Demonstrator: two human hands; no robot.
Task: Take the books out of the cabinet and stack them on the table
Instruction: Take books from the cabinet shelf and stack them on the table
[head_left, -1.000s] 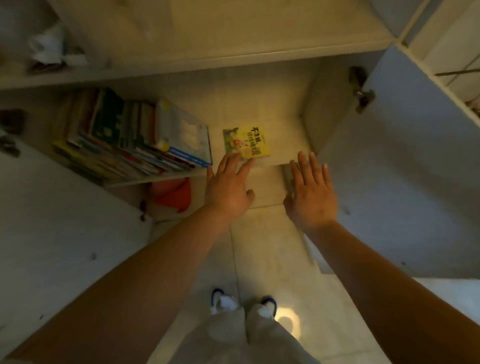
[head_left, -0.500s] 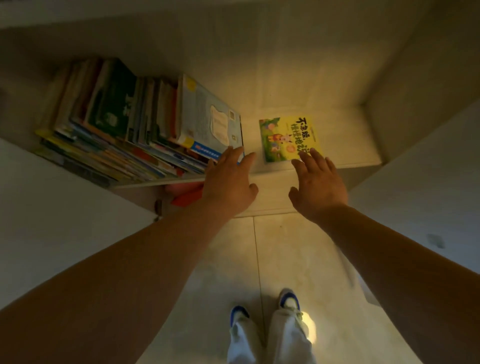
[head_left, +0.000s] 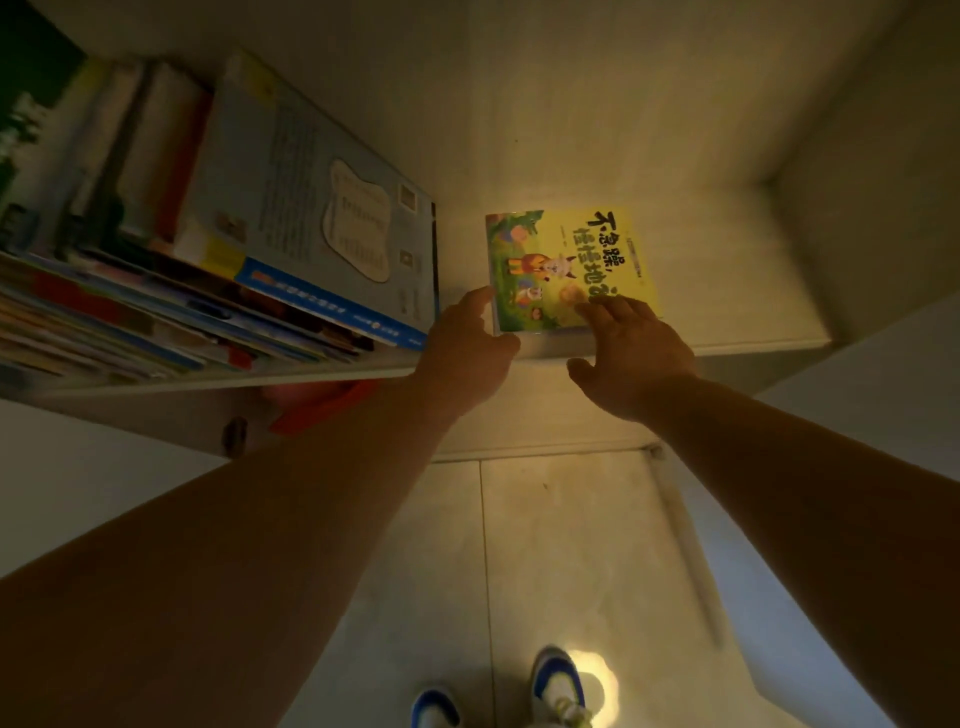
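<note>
A thin yellow and green picture book (head_left: 566, 260) lies flat on the cabinet shelf (head_left: 753, 345), near its front edge. My left hand (head_left: 467, 353) is at the book's near left corner, with a finger along the left edge and the thumb against the front corner. My right hand (head_left: 634, 353) rests its straight fingers on the near right part of the cover. To the left, a leaning row of several books (head_left: 311, 208) fills the shelf, a large pale blue one outermost.
An open white cabinet door (head_left: 883, 415) stands at the right and another white panel (head_left: 78, 467) at the left. Something red (head_left: 322, 402) lies under the shelf. My shoes (head_left: 556, 686) stand on the tiled floor below.
The view has drawn closer to the shelf. My left hand has moved right from the blue book to the picture book's corner, and my right hand's fingers have slid further onto the cover.
</note>
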